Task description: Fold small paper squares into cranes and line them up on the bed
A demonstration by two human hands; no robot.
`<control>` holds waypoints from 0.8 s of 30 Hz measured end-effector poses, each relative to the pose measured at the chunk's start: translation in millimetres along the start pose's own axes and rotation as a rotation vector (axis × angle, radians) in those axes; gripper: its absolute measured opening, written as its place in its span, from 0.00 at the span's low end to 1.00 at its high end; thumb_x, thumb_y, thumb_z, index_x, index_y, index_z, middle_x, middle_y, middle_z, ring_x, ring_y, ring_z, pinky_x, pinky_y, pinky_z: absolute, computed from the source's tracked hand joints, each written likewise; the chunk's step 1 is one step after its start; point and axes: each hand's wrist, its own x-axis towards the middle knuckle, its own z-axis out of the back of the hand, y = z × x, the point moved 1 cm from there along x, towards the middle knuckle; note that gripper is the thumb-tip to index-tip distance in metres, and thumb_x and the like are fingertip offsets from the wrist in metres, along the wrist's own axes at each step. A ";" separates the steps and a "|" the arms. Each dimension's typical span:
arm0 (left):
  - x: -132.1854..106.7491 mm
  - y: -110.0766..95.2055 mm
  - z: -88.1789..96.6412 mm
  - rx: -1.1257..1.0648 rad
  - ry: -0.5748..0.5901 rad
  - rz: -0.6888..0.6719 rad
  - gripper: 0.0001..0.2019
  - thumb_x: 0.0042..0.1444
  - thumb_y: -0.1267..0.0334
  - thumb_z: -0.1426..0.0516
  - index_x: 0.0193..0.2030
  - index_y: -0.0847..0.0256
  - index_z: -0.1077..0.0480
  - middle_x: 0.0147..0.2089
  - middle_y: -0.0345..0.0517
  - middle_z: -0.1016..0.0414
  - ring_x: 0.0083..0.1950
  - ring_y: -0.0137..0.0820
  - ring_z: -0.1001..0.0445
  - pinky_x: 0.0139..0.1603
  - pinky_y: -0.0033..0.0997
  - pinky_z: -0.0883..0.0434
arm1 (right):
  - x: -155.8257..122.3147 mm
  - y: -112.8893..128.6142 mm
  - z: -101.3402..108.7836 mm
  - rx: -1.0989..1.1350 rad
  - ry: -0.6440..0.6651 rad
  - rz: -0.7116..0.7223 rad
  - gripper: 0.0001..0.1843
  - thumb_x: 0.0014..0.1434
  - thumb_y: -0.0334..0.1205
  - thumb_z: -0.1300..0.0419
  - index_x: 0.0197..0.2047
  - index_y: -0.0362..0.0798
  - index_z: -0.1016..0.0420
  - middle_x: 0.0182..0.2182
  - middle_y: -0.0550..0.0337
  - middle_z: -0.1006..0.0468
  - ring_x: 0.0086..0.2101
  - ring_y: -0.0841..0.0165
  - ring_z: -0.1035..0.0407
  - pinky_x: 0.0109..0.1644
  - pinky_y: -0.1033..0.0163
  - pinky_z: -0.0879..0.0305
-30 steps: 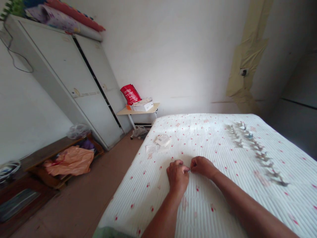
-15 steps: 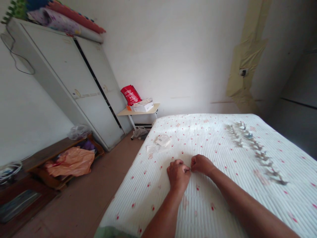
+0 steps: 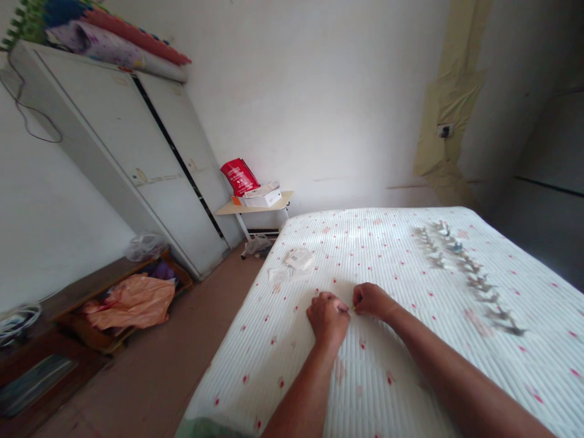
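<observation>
My left hand (image 3: 327, 317) rests on the quilted bed cover (image 3: 374, 371), its fingers curled and pinched. Close on its right, my right hand (image 3: 371, 301) is also in a pinch. Between the fingertips shows a tiny pale folded piece of paper (image 3: 351, 309), mostly hidden by the fingers. Beyond the left hand lies a small pile of printed paper pieces (image 3: 298, 260). On the right of the bed stand two rows of small folded paper figures (image 3: 480, 285), pointed and bird-like, several in each.
A small side table (image 3: 223, 208) beyond the bed holds a white box (image 3: 263, 198) and a red bag (image 3: 239, 177). A grey cabinet (image 3: 95, 131) stands on the left. An orange plastic bag (image 3: 132, 299) lies on a low wooden unit (image 3: 86, 277).
My right hand has drawn slightly away from the left, so a little more of the pale paper shows between them. The view has shifted slightly.
</observation>
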 end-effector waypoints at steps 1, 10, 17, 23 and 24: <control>-0.4 0.2 -0.1 -0.006 -0.005 0.000 0.06 0.45 0.67 0.42 0.26 0.51 0.25 0.41 0.37 0.28 0.45 0.33 0.33 0.46 0.34 0.39 | -0.5 -0.6 1.2 0.014 0.008 0.002 0.09 0.37 0.27 0.42 0.25 0.44 0.24 0.23 0.59 0.23 0.27 0.68 0.30 0.25 0.70 0.44; -2.3 0.0 0.4 -0.016 -0.025 -0.002 0.04 0.44 0.67 0.41 0.25 0.52 0.26 0.41 0.35 0.28 0.45 0.32 0.33 0.45 0.34 0.40 | -4.6 -3.9 3.8 0.094 0.048 0.022 0.06 0.41 0.34 0.40 0.27 0.44 0.27 0.21 0.63 0.27 0.22 0.73 0.35 0.23 0.72 0.46; -1.7 -0.6 0.0 0.031 -0.018 -0.011 0.05 0.46 0.66 0.43 0.26 0.51 0.26 0.41 0.36 0.28 0.45 0.32 0.33 0.44 0.33 0.40 | -5.7 2.1 -5.9 -0.055 -0.083 0.005 0.04 0.39 0.36 0.39 0.24 0.46 0.27 0.25 0.60 0.27 0.27 0.71 0.34 0.26 0.69 0.48; -1.6 0.6 -1.1 0.072 0.022 -0.009 0.05 0.47 0.65 0.42 0.29 0.50 0.26 0.43 0.35 0.29 0.47 0.31 0.34 0.45 0.31 0.40 | -2.3 -2.5 -2.4 0.003 -0.067 0.017 0.05 0.38 0.30 0.40 0.24 0.45 0.28 0.24 0.61 0.27 0.27 0.70 0.35 0.27 0.69 0.47; -1.5 1.0 -1.6 0.067 0.020 -0.010 0.05 0.47 0.65 0.42 0.29 0.50 0.26 0.43 0.35 0.29 0.47 0.31 0.34 0.45 0.31 0.41 | -2.0 -3.9 -1.4 0.016 -0.063 0.022 0.05 0.37 0.29 0.40 0.24 0.44 0.28 0.24 0.61 0.27 0.27 0.71 0.35 0.27 0.69 0.47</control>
